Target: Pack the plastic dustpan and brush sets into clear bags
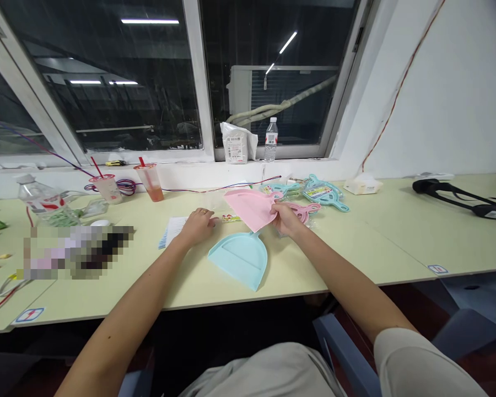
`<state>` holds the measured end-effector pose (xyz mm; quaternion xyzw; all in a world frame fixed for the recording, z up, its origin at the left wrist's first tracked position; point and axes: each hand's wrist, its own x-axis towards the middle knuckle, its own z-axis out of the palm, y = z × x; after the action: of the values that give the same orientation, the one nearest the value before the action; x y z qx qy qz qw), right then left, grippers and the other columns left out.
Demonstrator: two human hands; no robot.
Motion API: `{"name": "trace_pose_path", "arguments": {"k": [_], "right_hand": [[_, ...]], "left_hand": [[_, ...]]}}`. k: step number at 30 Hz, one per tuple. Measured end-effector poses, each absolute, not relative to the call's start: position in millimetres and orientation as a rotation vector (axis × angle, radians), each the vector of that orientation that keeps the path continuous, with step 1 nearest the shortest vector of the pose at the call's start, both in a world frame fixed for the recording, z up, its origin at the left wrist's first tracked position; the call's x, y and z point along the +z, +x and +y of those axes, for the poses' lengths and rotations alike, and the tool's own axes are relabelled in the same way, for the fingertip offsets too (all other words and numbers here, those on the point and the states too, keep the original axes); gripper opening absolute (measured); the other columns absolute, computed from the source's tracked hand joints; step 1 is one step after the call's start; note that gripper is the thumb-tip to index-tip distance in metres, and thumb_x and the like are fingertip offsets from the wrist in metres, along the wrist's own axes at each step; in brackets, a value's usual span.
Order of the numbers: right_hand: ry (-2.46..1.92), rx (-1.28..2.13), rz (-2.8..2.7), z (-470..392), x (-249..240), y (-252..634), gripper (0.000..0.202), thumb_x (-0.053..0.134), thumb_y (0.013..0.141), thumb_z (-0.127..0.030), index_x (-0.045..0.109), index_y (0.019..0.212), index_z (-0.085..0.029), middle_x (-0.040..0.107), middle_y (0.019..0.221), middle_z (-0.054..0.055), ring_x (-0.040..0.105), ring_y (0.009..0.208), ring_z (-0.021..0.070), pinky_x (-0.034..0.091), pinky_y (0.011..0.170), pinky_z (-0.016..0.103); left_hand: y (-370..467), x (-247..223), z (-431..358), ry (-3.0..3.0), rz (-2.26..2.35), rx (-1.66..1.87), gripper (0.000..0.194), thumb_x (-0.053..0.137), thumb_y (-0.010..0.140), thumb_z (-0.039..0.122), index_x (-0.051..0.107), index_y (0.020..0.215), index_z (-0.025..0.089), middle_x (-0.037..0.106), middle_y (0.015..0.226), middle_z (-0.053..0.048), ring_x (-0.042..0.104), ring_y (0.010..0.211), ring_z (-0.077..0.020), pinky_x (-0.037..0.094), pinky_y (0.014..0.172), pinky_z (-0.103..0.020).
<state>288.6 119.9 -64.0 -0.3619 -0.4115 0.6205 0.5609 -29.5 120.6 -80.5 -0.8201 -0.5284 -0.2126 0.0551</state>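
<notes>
My right hand (287, 219) grips a pink dustpan (252, 208) near its handle and holds it above the table. Below it, a light blue dustpan (242, 258) lies on the tabletop with its wide edge toward the lower left. My left hand (199, 225) rests open over the table, left of the pink dustpan and beside a stack of white paper cards (174, 229). Between the hands lies a small colourful label (231, 218). Behind my right hand are another pink piece (306, 210) and several blue ones (324, 193), partly in clear plastic.
Two drink cups (107, 189) (151, 183) and a large bottle (45, 201) stand at the left. A small bottle (271, 140) and a wrapped pack (235, 146) sit on the sill. Black straps (458, 198) and a tissue pack (362, 186) lie right.
</notes>
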Motion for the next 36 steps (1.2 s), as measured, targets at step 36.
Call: {"name": "trace_pose_path", "arguments": {"k": [36], "right_hand": [[-0.64, 1.658, -1.31, 87.9, -77.3, 255.4, 0.049, 0.086, 0.062, -0.016, 0.07, 0.107, -0.023, 0.075, 0.099, 0.002, 0.07, 0.093, 0.0221, 0.054, 0.08, 0.031]], "left_hand": [[102.5, 4.1, 91.4, -2.434, -1.639, -0.994, 0.024, 0.061, 0.095, 0.042, 0.066, 0.094, 0.018, 0.072, 0.096, -0.013, 0.067, 0.097, -0.029, 0.048, 0.08, -0.036]]}}
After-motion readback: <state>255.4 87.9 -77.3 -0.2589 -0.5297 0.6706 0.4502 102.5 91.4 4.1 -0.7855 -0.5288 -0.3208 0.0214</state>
